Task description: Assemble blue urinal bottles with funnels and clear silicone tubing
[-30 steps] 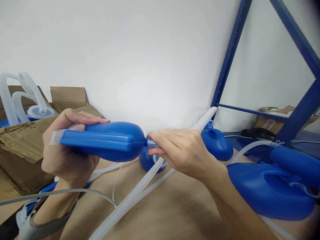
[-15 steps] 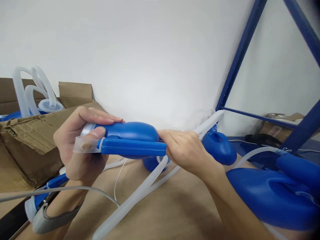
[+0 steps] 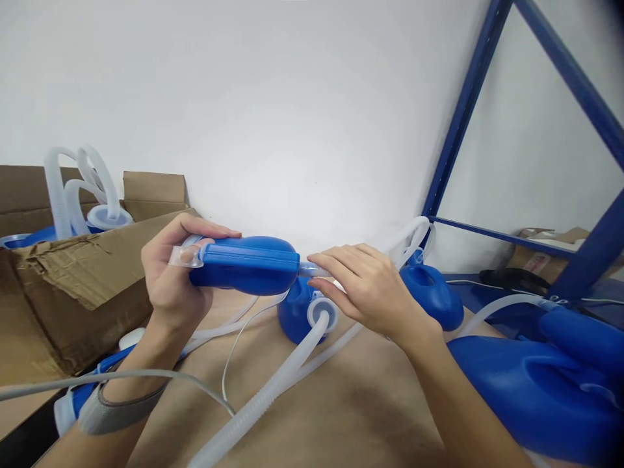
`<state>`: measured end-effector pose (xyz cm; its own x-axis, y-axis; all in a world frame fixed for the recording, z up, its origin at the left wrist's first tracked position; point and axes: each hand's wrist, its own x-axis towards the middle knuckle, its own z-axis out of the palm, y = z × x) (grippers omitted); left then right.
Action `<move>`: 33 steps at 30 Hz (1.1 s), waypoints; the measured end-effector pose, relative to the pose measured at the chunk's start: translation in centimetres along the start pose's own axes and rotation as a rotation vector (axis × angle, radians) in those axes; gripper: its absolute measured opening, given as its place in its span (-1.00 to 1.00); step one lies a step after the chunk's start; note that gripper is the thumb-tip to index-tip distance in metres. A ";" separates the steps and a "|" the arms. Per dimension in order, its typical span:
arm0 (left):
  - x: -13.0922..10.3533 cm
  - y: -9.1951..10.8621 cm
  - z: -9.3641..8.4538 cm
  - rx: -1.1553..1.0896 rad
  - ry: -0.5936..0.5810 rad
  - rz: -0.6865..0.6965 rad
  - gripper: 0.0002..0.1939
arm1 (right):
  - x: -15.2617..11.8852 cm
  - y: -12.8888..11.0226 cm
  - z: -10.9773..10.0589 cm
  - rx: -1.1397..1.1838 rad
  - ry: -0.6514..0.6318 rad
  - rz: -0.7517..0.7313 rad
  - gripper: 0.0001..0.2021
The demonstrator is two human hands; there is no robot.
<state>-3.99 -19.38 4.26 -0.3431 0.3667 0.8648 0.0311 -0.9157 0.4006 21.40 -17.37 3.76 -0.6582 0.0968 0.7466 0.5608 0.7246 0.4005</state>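
Note:
My left hand [image 3: 178,263] is wrapped round the left end of a blue plastic bottle [image 3: 248,263], held sideways in the middle of the view. A clear tab [image 3: 185,257] sticks out beside my left thumb. At the bottle's right end, my right hand [image 3: 363,283] pinches a short translucent tube [image 3: 314,270] that meets the blue body. Behind and below, another blue bottle [image 3: 292,315] has a white cap [image 3: 322,314] with a ribbed white hose [image 3: 263,400] running toward me.
An open cardboard box [image 3: 92,286] with hoses and blue bottles is at left. More blue bottles [image 3: 526,390] lie at right, before a blue metal frame [image 3: 458,123]. A grey cable [image 3: 146,374] crosses the lower left.
The held bottle has turned, so its ridged blue strip sits higher. My right hand has shifted slightly off the bottle's end, and the translucent tube now shows between them.

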 end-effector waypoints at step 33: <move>-1.6 3.1 0.9 0.202 0.000 0.188 -0.90 | 0.2 -1.5 0.7 0.065 -0.023 0.014 -0.70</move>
<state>-2.52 -22.65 4.42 -0.3135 0.1930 0.9298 0.2812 -0.9163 0.2850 20.06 -17.98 2.89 -0.6625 0.1227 0.7390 0.5369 0.7657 0.3541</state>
